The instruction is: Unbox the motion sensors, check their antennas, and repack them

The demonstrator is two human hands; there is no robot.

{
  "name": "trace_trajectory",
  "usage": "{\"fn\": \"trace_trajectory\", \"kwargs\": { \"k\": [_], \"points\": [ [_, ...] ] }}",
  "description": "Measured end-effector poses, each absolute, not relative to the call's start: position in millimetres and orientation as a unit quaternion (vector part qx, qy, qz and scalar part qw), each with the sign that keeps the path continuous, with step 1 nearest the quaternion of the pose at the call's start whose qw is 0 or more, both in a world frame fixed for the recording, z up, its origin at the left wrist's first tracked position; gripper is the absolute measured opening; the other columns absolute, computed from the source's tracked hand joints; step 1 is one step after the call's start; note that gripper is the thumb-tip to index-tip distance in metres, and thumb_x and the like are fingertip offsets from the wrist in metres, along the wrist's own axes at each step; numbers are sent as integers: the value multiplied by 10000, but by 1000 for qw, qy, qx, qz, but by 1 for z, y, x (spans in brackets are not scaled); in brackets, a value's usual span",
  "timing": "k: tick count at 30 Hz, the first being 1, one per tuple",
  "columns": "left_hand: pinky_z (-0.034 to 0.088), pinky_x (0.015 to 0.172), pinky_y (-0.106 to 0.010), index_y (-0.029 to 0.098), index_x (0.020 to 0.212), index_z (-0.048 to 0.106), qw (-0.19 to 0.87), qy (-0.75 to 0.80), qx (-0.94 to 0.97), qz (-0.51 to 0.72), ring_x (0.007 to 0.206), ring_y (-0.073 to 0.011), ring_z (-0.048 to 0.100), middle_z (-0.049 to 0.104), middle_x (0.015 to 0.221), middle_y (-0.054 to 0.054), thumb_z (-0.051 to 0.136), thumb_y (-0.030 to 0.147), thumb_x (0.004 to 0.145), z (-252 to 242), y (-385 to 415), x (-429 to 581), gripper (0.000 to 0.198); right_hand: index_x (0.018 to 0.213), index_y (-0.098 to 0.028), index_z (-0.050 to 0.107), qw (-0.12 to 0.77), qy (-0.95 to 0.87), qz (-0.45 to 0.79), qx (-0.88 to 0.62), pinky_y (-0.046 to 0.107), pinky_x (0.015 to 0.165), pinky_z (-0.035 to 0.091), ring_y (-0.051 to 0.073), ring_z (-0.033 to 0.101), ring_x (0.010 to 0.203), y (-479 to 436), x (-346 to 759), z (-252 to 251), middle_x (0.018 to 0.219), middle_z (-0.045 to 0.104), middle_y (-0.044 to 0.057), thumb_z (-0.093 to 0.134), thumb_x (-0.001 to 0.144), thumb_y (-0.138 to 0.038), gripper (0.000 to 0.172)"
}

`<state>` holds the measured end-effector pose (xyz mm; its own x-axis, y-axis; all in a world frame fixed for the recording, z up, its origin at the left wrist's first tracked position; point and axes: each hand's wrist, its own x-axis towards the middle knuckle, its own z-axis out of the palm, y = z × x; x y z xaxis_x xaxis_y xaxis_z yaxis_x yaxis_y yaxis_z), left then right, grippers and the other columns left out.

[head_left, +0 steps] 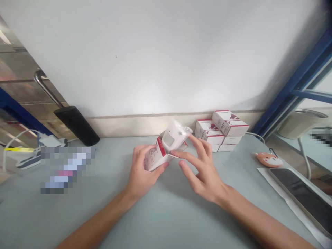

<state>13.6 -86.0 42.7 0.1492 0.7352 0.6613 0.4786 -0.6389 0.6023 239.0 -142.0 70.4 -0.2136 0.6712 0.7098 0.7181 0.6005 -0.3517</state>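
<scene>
While a steel door handle (44, 86) runs down a panel at far left and a black cylinder (76, 126) leans against the wall beside it, a person works at a pale grey table (166, 221), past a white cable (15, 145) and a pixelated patch that hides what lies there. The left hand (142, 167) closes around a white-and-red carton (157, 155) above the table, with a white plastic device (175, 135) jutting from its upper end. The carton looks light and its thin card easily dented, so its flat faces seem the safest hold; the device looks smooth and possibly slippery. A red band carries small white lettering, too small to read. The right hand (203, 169) hovers open, fingers spread, right by the device. Beyond it stand stacked white cartons (220, 132) with red-and-white labels, also illegible. Farther right lie a fox-faced orange trinket (269, 159) and a smartphone (303, 197) on a white sheet, near a blue metal frame (298, 83).
</scene>
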Motion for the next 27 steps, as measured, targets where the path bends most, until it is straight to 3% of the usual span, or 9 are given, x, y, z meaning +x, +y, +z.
{"fn": "trace_trajectory", "kwargs": {
  "k": [3,6,11,13,15,19,24,27],
  "points": [
    [530,1037,-421,335,1354,555,139,388,753,513,1203,-255,597,542,1258,-61,810,336,882,43,-89,14,536,1314,-351,689,463,-772,-52,-433,646,1201,314,368,326,1512,-142,240,69,1728,250,28,540,1016,-183,373],
    [540,1022,-410,335,1355,550,169,390,747,510,1214,-257,600,540,1283,-64,809,364,883,42,-92,14,539,1331,-359,653,473,-770,-61,-424,652,1188,340,366,386,1472,-141,241,67,1675,347,52,547,1000,-179,391],
    [564,979,-420,319,1348,528,221,428,724,493,1147,-257,642,578,1303,-77,776,429,907,41,-94,15,518,1568,-329,333,539,-733,9,-416,591,1101,483,339,507,1363,-139,243,67,1451,554,127,565,996,-236,624],
    [564,975,-418,323,1343,527,209,426,729,493,1144,-252,635,567,1293,-74,773,423,909,39,-94,15,509,1546,-318,387,502,-746,3,-436,603,1119,452,345,502,1354,-139,244,70,1398,608,114,546,1013,-248,560],
    [557,988,-427,328,1348,523,174,412,742,500,1159,-254,619,549,1278,-73,780,397,903,37,-93,15,519,1436,-318,538,455,-759,-15,-465,633,1162,380,359,446,1385,-140,244,73,1424,618,90,525,1032,-253,409],
    [550,998,-462,336,1352,519,82,375,772,507,1173,-276,598,526,1251,-82,819,330,863,37,-91,12,573,1248,-338,713,424,-778,7,-464,624,1145,405,372,348,1450,-143,243,76,1587,496,26,521,1050,-283,281],
    [533,1046,-511,376,1506,442,66,373,789,484,1228,-312,564,503,1301,-103,817,324,860,43,-96,12,749,1207,-358,744,399,-806,39,-434,649,1211,356,358,346,1478,-143,243,79,1602,475,9,545,1056,-284,260],
    [549,1047,-528,382,1635,280,120,393,793,451,1236,-324,557,455,1321,-118,822,327,836,45,-101,13,967,1399,-366,618,456,-768,63,-446,614,1234,379,325,375,1493,-142,241,77,1619,421,57,575,1052,-294,356]
  ]
}}
